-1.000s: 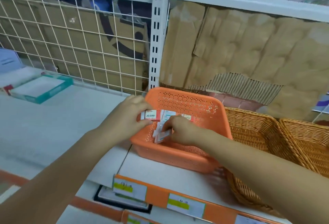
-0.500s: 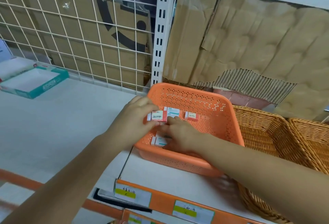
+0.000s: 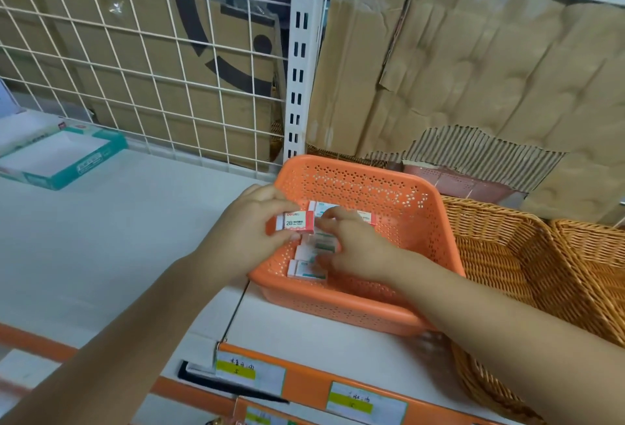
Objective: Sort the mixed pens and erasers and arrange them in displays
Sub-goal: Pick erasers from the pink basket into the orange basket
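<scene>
Near edge first: 2 price tags point(image 3: 249, 373) on the shelf's front strip, both forearms coming in over them. Just behind sits the orange basket point(image 3: 338, 306) on the white shelf point(image 3: 101, 248).

Inside, near-left corner: the teal-label erasers point(image 3: 308, 269), approx. 3 showing, long axes left-right, laid 1 behind the next going far. The right hand point(image 3: 363, 252) is down in the basket over them, fingers curled on the far 1. Can't tell if that's a real pinch or just a touch.

The left hand point(image 3: 247, 232) is at the basket's left rim, thumb and fingers clamped on the red 2B eraser point(image 3: 295, 222). It's held flat, long axis left-right, its right end just beside the right fingertips, so the hands are close together.

Just far of that, at least 2 more erasers point(image 3: 323, 207) lie on the basket floor, partly hidden by the right hand.

My read: the red 1 goes down next, parallel to the others. The left hand is nearer, and the slot lies just right of and below it, between the teal row and the far pair. It's tight at the left rim under the knuckles, but there's open floor right of the right hand.

Right of the basket: 2 wicker baskets point(image 3: 500, 255), touching it. Far left: a teal tray point(image 3: 64, 162), well apart. At the back: wire grid point(image 3: 135, 69) and cardboard point(image 3: 473, 69).
</scene>
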